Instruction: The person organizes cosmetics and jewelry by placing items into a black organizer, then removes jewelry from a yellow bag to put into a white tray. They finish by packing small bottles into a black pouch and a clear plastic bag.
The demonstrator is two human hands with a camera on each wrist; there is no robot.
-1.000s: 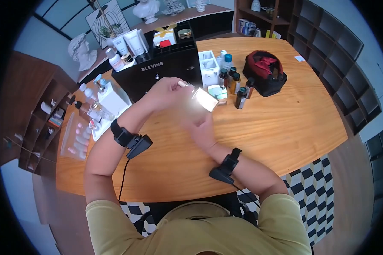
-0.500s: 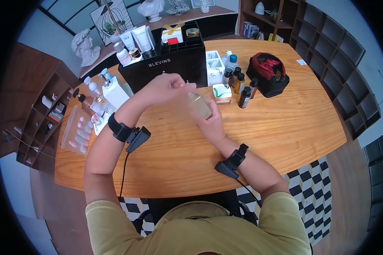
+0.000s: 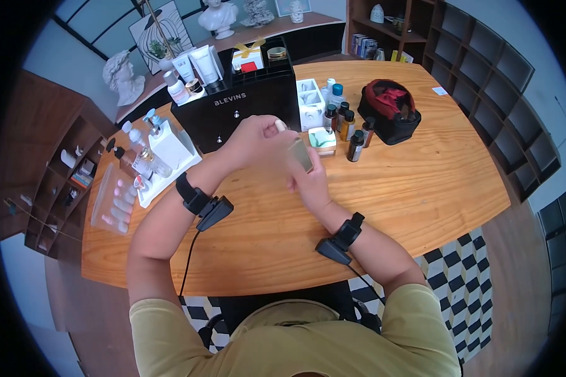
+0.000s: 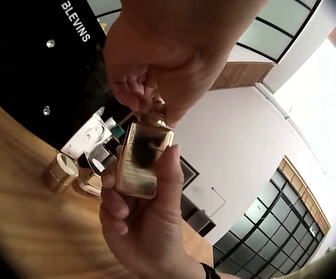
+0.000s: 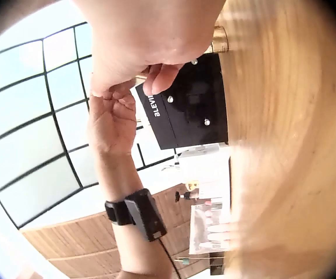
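Note:
A flat rectangular gold glass bottle point(image 4: 142, 160) is held up over the table, its neck uppermost in the left wrist view. My right hand point(image 3: 311, 179) grips the body, thumb along one side and fingers round the other. My left hand point(image 3: 255, 141) has its fingers curled at the neck and pinches the top, with a small pale piece point(image 3: 280, 125) showing between them. The neck itself is mostly hidden by those fingers. In the right wrist view, my right hand point(image 5: 156, 40) covers the bottle, and my left hand point(image 5: 114, 122) meets it there.
Behind the hands stands a black BLEVINS drawer box point(image 3: 233, 113). A small gold cylinder point(image 4: 61, 172) rests on the table point(image 3: 409, 195). Right of the box are a white organiser point(image 3: 309, 103), several small bottles point(image 3: 355, 146) and a black-and-red bag point(image 3: 393, 116). A white tray point(image 3: 163, 185) with pump bottles stands left.
The gold bottle has turned in the right hand, and the bright glare on it is gone. The left hand first drew a little away from its top, then came back onto it.

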